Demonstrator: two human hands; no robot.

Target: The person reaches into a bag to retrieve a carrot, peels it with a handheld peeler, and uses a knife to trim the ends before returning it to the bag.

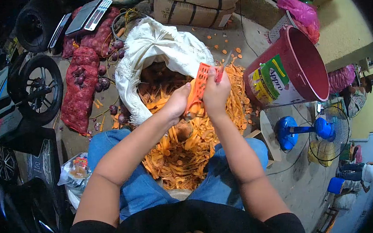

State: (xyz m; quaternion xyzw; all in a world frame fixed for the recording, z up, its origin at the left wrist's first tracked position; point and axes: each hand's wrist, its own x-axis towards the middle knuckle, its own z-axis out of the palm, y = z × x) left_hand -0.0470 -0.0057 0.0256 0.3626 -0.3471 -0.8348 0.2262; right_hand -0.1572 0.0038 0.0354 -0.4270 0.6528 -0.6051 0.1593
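My left hand (178, 101) is closed around a carrot (192, 93), its thumb lying along the top. Close beside it, my right hand (216, 92) is closed on a small knife with a red handle (219, 74), the blade pointing up and away. An orange perforated plastic piece (201, 79) stands between the two hands; I cannot tell which hand bears it. Below them lies a heap of carrot peelings (178, 156), spread between my knees. Behind the hands, a white woven sack (170, 44) gapes open with more peelings at its mouth.
A red bucket (253, 75) leans at the right, with a blue fan (312, 128) beyond it. Red net bags of onions (83, 87) and a scale (98, 15) are at the left, near a parked motorbike (5, 116). Carrot slices dot the floor. A person (369, 173) is far right.
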